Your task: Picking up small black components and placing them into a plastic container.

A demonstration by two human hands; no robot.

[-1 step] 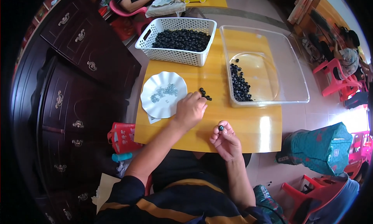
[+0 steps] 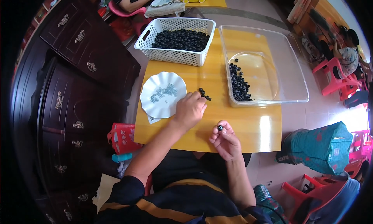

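My right hand (image 2: 227, 141), over the table's near edge, pinches a small black bead-like round piece (image 2: 220, 127) between thumb and fingertips; its end shows a pale ring. My left hand (image 2: 189, 111) is closed, its fingers curled down beside the white scalloped plate (image 2: 147, 104). Anything in its fingertips is hidden. On the plate lie small clear bluish pieces (image 2: 165, 91). Just past the left fingers sit several loose black round pieces (image 2: 202, 92). More black pieces (image 2: 240, 84) are heaped along the left side of the clear plastic bin (image 2: 289, 101).
A white perforated basket (image 2: 171, 57) full of black round pieces stands at the back of the yellow table (image 2: 248, 127). Dark drawers (image 2: 66, 88) rise at left beside a red bag (image 2: 123, 138). A teal bag (image 2: 318, 148) stands at right. Other people sit beyond.
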